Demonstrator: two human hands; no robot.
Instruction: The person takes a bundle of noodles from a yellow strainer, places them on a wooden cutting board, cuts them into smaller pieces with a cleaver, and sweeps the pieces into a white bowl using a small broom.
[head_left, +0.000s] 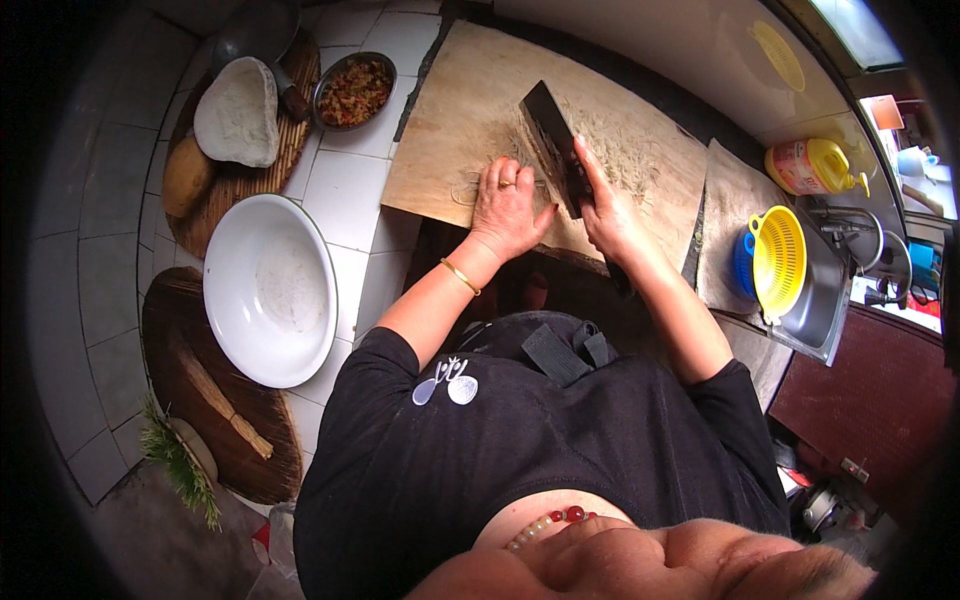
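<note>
My right hand (611, 214) grips the handle of a broad, dark-bladed cleaver (555, 142), its index finger stretched along the blade. The blade is tilted over a wooden cutting board (457, 105). To its right, thin pale cut strips (619, 154), perhaps noodles or shredded vegetable, lie scattered on the wood. Just left of the cleaver, my left hand (510, 206) rests palm down near the board's front edge, fingers together and thumb out to the side. A few more strips (469, 187) lie by its fingers; what is beneath them is hidden.
A white enamel basin (289, 292) and a metal bowl of chopped food (354, 91) stand on white tiles at left. Beyond are a white bowl-like vessel (238, 112) and a straw brush (225, 409). At right, a yellow colander (780, 259) sits by the sink (814, 307).
</note>
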